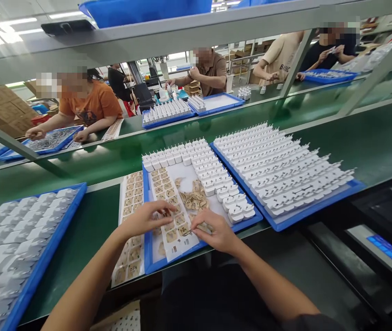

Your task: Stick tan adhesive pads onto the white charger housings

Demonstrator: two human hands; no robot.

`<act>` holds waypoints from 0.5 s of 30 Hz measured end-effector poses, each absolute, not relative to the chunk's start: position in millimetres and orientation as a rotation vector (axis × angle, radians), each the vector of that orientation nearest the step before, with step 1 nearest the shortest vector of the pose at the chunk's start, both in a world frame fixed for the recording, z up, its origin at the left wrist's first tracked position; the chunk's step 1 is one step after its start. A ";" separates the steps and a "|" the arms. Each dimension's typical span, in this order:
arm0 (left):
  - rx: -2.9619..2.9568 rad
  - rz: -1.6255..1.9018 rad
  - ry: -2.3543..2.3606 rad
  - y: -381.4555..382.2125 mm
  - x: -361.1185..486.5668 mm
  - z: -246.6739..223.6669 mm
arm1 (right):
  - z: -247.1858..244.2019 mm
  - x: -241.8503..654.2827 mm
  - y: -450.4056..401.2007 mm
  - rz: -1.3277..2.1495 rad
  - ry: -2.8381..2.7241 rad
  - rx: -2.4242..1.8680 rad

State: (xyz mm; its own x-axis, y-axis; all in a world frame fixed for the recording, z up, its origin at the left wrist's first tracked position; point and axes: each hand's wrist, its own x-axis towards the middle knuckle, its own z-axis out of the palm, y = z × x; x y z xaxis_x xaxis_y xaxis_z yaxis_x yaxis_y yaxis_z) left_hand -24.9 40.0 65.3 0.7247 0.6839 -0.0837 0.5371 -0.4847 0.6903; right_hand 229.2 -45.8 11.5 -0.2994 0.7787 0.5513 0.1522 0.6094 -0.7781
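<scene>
Left tray: A blue plastic tray point(59, 232), filled with white plastic parts point(26, 230), is at the left of the left hand, well apart from it.
Outer sheet: A white sheet with brown, thin pieces point(134, 200) is partly under the left wrist.
Left hand: The left hand point(140, 219) is over the middle tray point(154, 265), its fingers half bent and apart. From where I stand, light, flat fingertips would seem best for steadying, without bending the sheet.
Inner sheet: A white card-like sheet with brown pieces in rows point(178, 248) lies between and below both hands.
Brown heap: Loose brown thin pieces point(194, 201) lie just beyond the right fingers; the wrist should pass without scattering them.
Right hand: The right hand point(219, 233) has thumb and forefinger tips together at the sheet edge; what is between them, I cannot tell. A small, low pinch looks wise, because the pieces seem thin.
Pinned parts: White blocks with metal pins point(213, 170) are beyond the right hand; sleeves should avoid the pins.
Right tray: Another blue tray point(281, 225), with similar blocks, is further right of this hand.
</scene>
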 end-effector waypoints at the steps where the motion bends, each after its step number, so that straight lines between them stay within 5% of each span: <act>1: 2.267 0.328 0.985 41.8 -14.7 68.0 | 11.0 229.4 -45.9 0.757 -1.796 -0.745; 9: 2.819 0.664 1.090 69.5 102.2 42.0 | 7.8 230.0 -48.6 0.714 -1.799 -0.797; 15: 2.645 0.863 1.037 64.8 115.9 34.6 | 7.6 231.1 -51.1 0.679 -1.805 -0.811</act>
State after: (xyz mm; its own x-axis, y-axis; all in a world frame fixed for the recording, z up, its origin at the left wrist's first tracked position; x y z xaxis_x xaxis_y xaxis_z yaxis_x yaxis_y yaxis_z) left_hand 115.9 64.8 34.6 0.5901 0.6677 0.4538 0.5678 -0.7428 0.3547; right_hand 231.1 -51.1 7.6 -0.2725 0.7827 0.5595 0.2197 0.6168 -0.7558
